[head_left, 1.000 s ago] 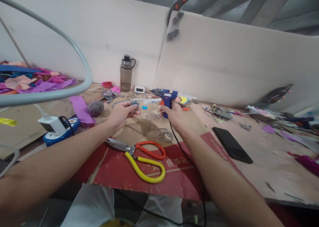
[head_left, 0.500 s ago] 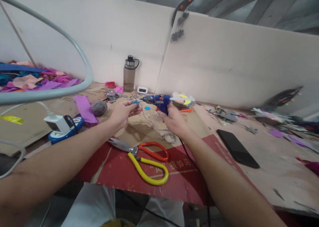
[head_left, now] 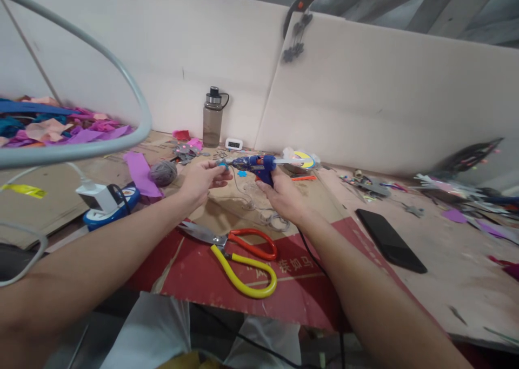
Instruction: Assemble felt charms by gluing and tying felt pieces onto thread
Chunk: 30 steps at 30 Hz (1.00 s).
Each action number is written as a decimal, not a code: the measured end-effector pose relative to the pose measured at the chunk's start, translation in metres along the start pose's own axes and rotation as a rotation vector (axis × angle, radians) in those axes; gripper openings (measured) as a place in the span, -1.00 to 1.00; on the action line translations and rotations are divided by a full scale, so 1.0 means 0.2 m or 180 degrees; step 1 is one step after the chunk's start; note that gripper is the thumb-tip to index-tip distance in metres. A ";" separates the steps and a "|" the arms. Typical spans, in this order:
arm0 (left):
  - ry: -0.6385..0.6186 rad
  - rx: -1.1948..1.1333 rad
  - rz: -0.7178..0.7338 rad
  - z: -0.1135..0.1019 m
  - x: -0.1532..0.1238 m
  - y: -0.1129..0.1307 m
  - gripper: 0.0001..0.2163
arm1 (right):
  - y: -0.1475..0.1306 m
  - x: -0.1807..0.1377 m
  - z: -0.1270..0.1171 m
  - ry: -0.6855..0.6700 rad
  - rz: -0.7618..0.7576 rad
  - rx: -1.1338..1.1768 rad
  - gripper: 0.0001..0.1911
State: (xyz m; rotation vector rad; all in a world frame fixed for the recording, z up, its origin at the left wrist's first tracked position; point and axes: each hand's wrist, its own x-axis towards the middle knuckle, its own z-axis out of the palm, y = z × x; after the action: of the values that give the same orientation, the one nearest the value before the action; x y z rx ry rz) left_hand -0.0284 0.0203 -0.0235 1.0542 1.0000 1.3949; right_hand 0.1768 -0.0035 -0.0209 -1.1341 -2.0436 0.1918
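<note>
Right hand (head_left: 284, 193) is wrapped around the grip of a small blue hot glue gun (head_left: 255, 165) with a pale glue stick poking out the back end. The gun lies level, nozzle aimed toward the left hand, and its black cord (head_left: 314, 255) trails back from under the palm along the forearm. Left hand (head_left: 201, 180) pinches a tiny teal-blue felt piece (head_left: 221, 165) between thumb and fingertips, held right at the nozzle tip; too small to say whether the two actually touch. Both hands hover just over the brown cardboard work surface (head_left: 227, 207).

Below the two grips, nearer the body, lie big scissors with one orange and one yellow loop handle (head_left: 239, 250), on a red printed cardboard sheet (head_left: 284, 288). Outboard of the left hand sits a grey ball of yarn (head_left: 162, 173), beyond it a purple felt strip (head_left: 140, 173). Past the left hand, by the white wall panel, stands a smoky translucent water bottle (head_left: 213, 118). Outboard of the right hand lies a black smartphone (head_left: 390, 240), face up.
</note>
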 end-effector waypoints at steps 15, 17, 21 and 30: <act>-0.0001 0.0158 0.0173 0.00 0.01 -0.02 -0.84 | -0.02 0.00 -0.01 -0.0024 0.0118 -0.0154 -0.64; -0.0022 0.0179 0.0190 0.00 0.01 -0.03 -0.84 | -0.02 -0.01 -0.01 -0.0035 0.0174 -0.0183 -0.63; -0.0054 0.0141 0.0188 -0.01 0.02 -0.03 -0.85 | -0.02 -0.01 -0.01 -0.0009 0.0128 -0.0192 -0.63; 0.0003 0.0104 0.0191 0.02 -0.01 -0.01 -0.87 | -0.02 0.00 -0.01 -0.0008 0.0143 -0.0214 -0.63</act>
State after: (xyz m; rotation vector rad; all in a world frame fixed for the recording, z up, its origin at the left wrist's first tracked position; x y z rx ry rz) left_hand -0.0250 0.0175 -0.0239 1.1156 1.0021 1.4320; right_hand 0.1767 -0.0064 -0.0179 -1.2222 -2.0415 0.1475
